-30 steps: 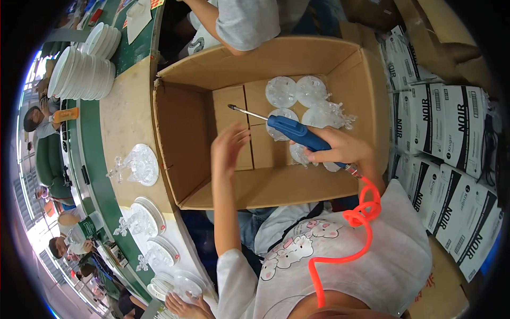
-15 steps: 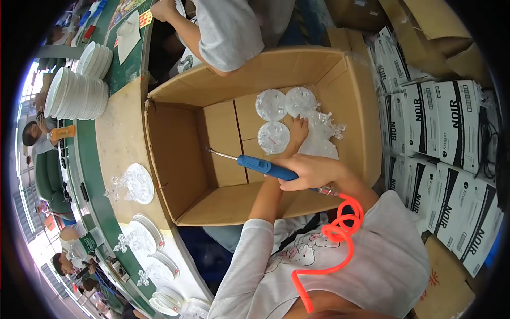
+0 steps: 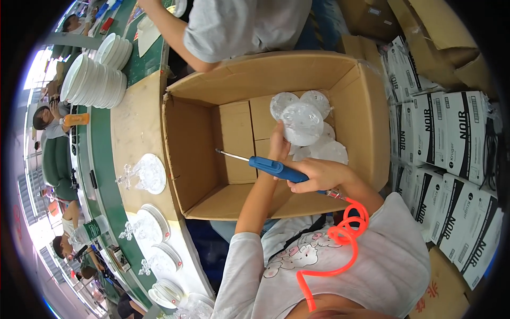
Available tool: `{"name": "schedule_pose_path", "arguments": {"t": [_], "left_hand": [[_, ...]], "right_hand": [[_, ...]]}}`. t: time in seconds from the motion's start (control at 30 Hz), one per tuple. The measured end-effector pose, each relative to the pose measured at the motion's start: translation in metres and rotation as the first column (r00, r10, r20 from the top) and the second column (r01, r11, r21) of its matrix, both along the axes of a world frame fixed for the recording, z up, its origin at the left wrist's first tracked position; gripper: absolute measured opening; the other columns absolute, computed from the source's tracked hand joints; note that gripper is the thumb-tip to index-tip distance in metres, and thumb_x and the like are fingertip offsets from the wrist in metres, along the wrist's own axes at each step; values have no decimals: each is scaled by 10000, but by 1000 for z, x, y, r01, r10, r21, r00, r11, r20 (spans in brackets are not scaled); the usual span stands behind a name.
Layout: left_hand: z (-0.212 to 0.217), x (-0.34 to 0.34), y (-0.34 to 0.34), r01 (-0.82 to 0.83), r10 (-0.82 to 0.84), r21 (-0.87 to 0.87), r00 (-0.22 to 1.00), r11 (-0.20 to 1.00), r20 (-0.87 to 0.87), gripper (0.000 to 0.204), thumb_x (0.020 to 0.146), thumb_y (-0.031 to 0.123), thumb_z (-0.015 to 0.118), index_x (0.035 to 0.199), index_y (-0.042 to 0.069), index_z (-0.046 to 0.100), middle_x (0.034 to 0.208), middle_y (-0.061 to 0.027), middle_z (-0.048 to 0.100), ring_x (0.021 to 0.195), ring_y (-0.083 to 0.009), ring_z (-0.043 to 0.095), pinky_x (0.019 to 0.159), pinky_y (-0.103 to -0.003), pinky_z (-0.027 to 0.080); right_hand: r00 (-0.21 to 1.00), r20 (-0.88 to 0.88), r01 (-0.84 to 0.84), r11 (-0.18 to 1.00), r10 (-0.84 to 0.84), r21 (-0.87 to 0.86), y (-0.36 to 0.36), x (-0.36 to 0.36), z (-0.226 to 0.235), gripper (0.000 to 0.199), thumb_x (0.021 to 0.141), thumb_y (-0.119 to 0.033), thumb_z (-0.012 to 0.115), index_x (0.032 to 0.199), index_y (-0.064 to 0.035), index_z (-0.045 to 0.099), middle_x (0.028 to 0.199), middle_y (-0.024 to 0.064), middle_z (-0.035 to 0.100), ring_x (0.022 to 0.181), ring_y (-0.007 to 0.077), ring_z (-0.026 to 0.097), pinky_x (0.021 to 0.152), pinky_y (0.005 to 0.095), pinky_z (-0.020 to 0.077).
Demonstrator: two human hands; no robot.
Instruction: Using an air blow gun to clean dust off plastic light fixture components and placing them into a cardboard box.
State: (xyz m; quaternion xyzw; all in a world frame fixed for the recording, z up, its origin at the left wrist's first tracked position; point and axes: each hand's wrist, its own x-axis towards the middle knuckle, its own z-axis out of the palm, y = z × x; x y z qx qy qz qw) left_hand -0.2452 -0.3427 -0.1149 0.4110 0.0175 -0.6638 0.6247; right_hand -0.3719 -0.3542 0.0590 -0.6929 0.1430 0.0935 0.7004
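Left hand: the left hand [image 3: 279,143] is stretched into the cardboard box [image 3: 366,106], and its fingers are closed on the edge of one clear wrapped disc [image 3: 302,123], which is held up above the others.
Right hand: the right hand [image 3: 319,175] is closed around the blue handle of an air tool [image 3: 276,168]; the metal tip of the tool is pointed to the left inner wall of the box.
Hose: one orange coiled hose [image 3: 340,239] is attached at the back of the tool and is hanging down over the white shirt of the person.
Discs in the box: about four or five wrapped discs are seen in the far right corner of the box; the exact number cannot be told, because they are overlapping. The held one is on top.
Box: one open box is standing between the person and the green conveyor table [image 3: 103,175], with a flap laid over the table edge.
Table: one stack of white plates [image 3: 95,80] is seen at the far end; about four clear dishes [image 3: 146,173] are lying along the near edge.
Cartons at right: several white printed cartons [image 3: 451,159] are piled beside the box.
Other person: one person in a grey shirt [image 3: 239,24] is working behind the box.
Change: half a second ago the left hand was lying on the discs deeper in the box; now it is lifted with one disc. The tool was moved only a little.
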Motion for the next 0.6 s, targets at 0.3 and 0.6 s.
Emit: {"name": "schedule_pose_path", "arguments": {"t": [0.3, 0.6], "left_hand": [[-14, 108, 24, -362, 352, -36, 921, 931, -170, 388, 926, 197, 300, 1241, -5, 402, 1281, -153, 435, 1177, -310, 419, 1007, -453, 330], [-59, 166, 76, -548, 531, -239, 836, 801, -137, 506, 921, 402, 307, 1308, 78, 340, 1367, -106, 329, 1254, -296, 313, 1049, -466, 253]], "right_hand": [[996, 87, -27, 992, 17, 122, 7, 0, 9, 386, 746, -211, 552, 1082, -32, 489, 685, 50, 523, 605, 161, 506, 576, 294, 405], [963, -253, 26, 968, -91, -250, 12, 18, -29, 339, 694, -251, 563, 925, -17, 485, 677, 189, 566, 637, 329, 572, 581, 411, 432]]}}
